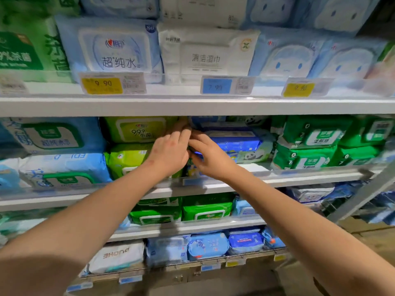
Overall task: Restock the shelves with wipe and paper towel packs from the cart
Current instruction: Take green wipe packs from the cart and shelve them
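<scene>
blue wipe pack reads 超纯水

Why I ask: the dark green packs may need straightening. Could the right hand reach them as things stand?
Probably yes: the right hand is at that same shelf, and the dark green packs sit to its right, their fronts unblocked.

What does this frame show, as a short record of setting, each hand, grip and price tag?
setting: store shelves stocked with wipe packs
left hand: on the second shelf, against lime green packs
right hand: next to the left hand, at blue packs
grip: cannot tell what either holds
price tag: yellow tag above reads 9.90
</scene>
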